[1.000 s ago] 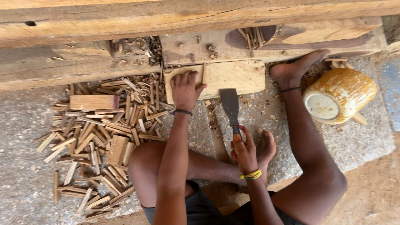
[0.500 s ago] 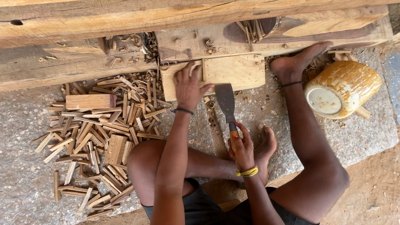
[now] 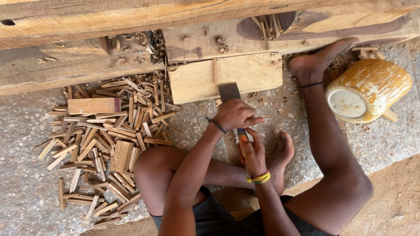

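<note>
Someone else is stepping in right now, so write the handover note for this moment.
Left hand: closed over the top of the chisel, just behind its blade.
Right hand: grip closed on the chisel's handle, nearer the body.
Chisel blade rests at the near edge of the flat wood block, which lies against the big beam; the person's foot sits beside the block.
Done: a pile of split wood strips lies left of the knee.
Left: the block is whole apart from a groove.
A yellow wooden mallet lies to the right, untouched.
</note>
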